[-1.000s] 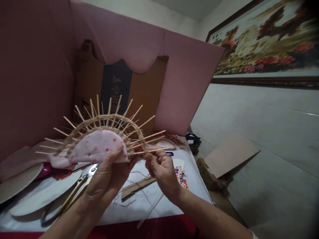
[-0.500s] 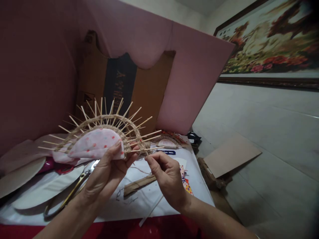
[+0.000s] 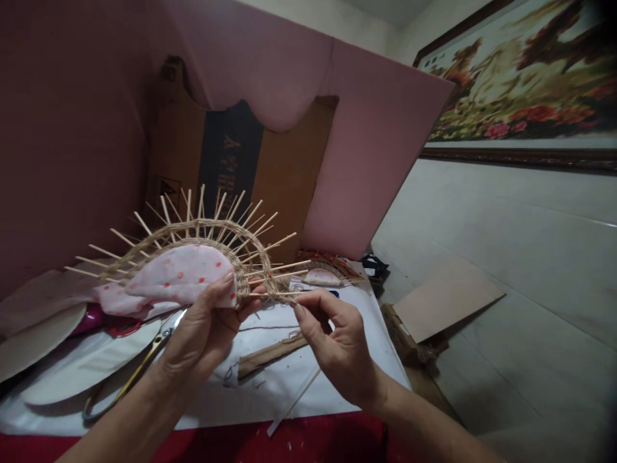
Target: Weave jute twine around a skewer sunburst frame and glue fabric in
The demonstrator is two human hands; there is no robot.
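My left hand [image 3: 205, 331] grips a half-round woven piece [image 3: 193, 257]: a pink dotted fabric pad ringed by rows of pale twine, with several thin wooden sticks fanning outward. Thumb and fingers clamp its lower right corner. My right hand [image 3: 335, 341] sits just right of it, fingers pinched on a thin twine strand [image 3: 270, 328] near the lowest stick. The strand trails down toward the table.
Scissors [image 3: 139, 370] with yellow handles lie under my left wrist on the white table cover [image 3: 289, 386]. Cardboard strips, white half-round cutouts [image 3: 33, 347], a second smaller woven piece [image 3: 322, 273] and fabric scraps lie around. Pink board and a cardboard box stand behind.
My right hand has shifted slightly right and down, drawing the twine strand away from the weave. The woven piece tilted a little in my left hand.
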